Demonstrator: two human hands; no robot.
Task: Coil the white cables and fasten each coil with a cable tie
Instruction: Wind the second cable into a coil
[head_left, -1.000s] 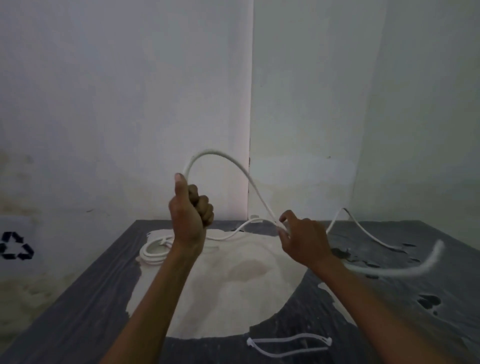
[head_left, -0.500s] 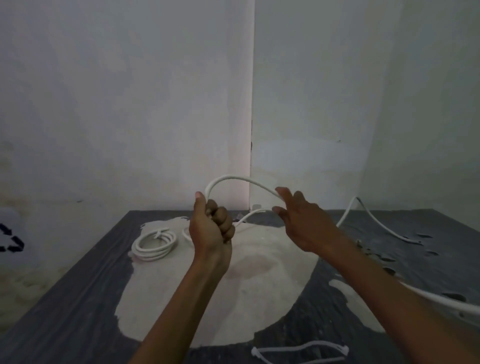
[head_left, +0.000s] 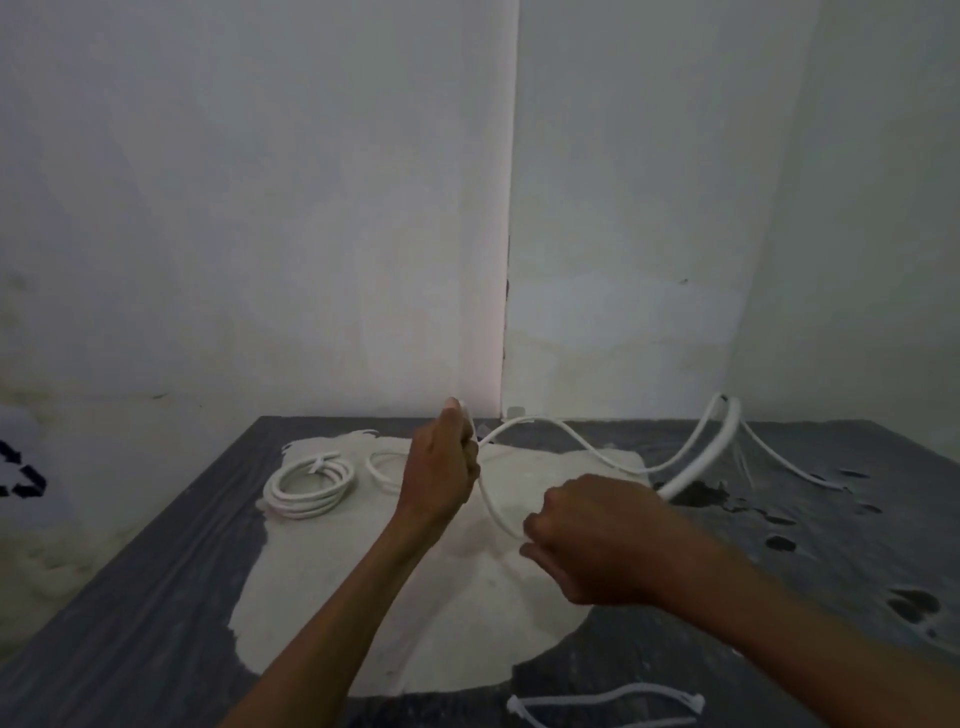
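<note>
My left hand (head_left: 444, 475) is closed around one end of a loose white cable (head_left: 566, 441), thumb up, above the pale worn patch of the table (head_left: 156, 571). The cable drops in a short loop to my right hand (head_left: 592, 540), which is closed on it lower and nearer to me. Past my right hand it arcs up to the right and trails onto the table. A finished white coil (head_left: 310, 486) bound with a tie lies at the far left. A second loop of cable (head_left: 384, 467) is partly hidden behind my left hand. White cable ties (head_left: 608, 704) lie at the near edge.
The dark table surface is scuffed, with black blotches (head_left: 779, 543) on the right. Pale walls meet in a corner (head_left: 506, 312) right behind the table. A recycling mark (head_left: 21, 475) shows on something pale at the far left.
My right hand has dropped down and toward me, pulling the cable into a hanging loop below my left hand. The free length has swung up on the right. The view shifted slightly right.
</note>
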